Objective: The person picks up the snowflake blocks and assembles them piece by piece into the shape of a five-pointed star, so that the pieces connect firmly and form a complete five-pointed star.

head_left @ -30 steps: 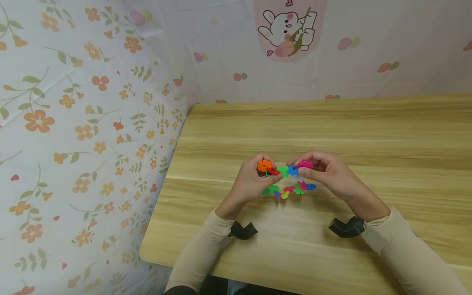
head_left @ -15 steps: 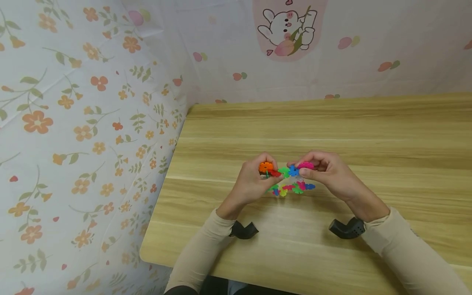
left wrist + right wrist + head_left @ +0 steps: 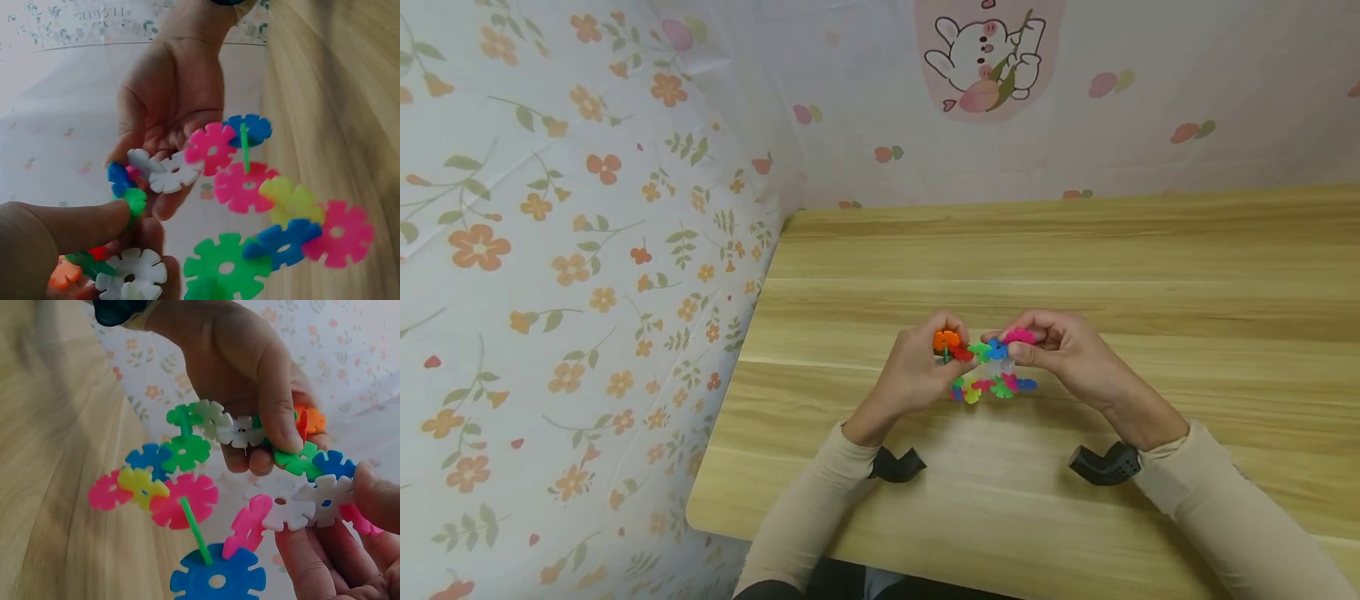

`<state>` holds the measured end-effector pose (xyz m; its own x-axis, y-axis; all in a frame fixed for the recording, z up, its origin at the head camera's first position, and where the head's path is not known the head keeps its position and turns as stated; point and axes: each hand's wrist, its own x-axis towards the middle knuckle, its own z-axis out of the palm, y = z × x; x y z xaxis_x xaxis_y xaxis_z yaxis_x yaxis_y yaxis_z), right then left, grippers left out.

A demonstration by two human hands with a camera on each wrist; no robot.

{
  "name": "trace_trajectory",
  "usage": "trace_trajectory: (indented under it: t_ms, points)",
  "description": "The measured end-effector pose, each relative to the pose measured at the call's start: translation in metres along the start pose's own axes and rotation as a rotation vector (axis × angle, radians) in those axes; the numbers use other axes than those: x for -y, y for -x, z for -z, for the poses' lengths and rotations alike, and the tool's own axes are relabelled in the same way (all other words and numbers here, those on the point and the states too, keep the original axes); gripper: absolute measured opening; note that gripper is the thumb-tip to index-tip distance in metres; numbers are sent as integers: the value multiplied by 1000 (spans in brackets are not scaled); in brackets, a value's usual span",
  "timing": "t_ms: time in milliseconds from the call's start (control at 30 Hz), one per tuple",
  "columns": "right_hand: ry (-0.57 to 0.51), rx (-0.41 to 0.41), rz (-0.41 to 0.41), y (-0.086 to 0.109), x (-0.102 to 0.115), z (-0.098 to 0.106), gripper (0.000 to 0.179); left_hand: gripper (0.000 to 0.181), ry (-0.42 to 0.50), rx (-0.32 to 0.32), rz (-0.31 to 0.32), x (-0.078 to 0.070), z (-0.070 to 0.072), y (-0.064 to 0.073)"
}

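Observation:
Toothed plastic snowflake discs, linked into a looping chain point(image 3: 187, 500), hang between my two hands. In the head view, my left hand point(image 3: 913, 367) grips the chain's left part, its thumb pressing a green disc point(image 3: 301, 460). An orange disc point(image 3: 947, 340) and a red disc point(image 3: 962, 353) show at its fingers. My right hand point(image 3: 1067, 354) pinches the chain beside a blue disc point(image 3: 997, 349) and a pink disc point(image 3: 1021, 335), with white discs point(image 3: 289, 503) at its fingers. The lower part, with yellow point(image 3: 290, 200), pink and blue discs, dangles free. My fingers hide some discs.
Beneath the hands lies a wood-grain table point(image 3: 985, 508). A floral cloth point(image 3: 572, 333) covers the left side, and a cloth with a rabbit print point(image 3: 988, 62) hangs behind. Black wrist mounts point(image 3: 1105, 464) stick out inward from both sleeves.
My left hand has shifted slightly right, bringing the orange and red discs closer to the blue one. The dangling part of the chain has swung a little left. My right hand has barely moved.

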<state>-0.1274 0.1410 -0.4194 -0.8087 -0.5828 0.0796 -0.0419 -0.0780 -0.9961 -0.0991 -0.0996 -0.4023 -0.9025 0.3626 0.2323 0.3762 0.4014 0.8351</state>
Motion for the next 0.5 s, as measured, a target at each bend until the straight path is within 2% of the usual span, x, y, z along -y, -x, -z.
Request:
trace_trajectory:
  t_ms: [100, 200, 267, 400, 500]
  points:
    - [-45, -19, -15, 2, -3, 2, 15, 40, 7, 68, 78, 0, 3, -4]
    - [-155, -39, -14, 3, -6, 7, 15, 52, 48, 98, 144, 3, 7, -6]
    - [-279, -70, -5, 4, -8, 11, 16, 53, 104, 89, 194, 9, 8, -6]
    - [-517, -124, 14, 6, -10, 18, 16, 40, 237, 31, 302, 23, 10, -3]
    - [-632, -177, -3, 8, -11, 22, 13, 31, 354, -27, 340, 31, 9, -3]
